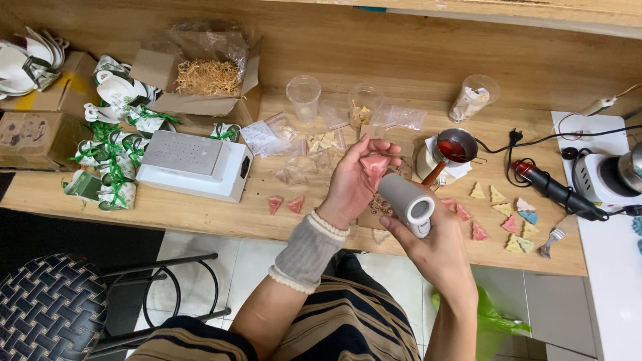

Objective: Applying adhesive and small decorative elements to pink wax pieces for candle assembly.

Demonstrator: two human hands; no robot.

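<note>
1. The left hand [351, 184] pinches a pink triangular piece [374, 164] in its fingertips, raised above the wooden bench [200, 214].
2. The right hand [435, 247] wraps a grey cylindrical tool [406, 202], its nose just below the piece.
3. Judged step: working the held piece; next calls for steady alignment.

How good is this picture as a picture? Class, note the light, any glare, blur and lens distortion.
Head view: even, soft indoor light with faint shadows; the left hand holding a pink triangular piece and the right hand holding a grey cylindrical tool are sharp; mild glare on the white appliance; the wooden table edge bows slightly, wide-angle distortion.
</note>
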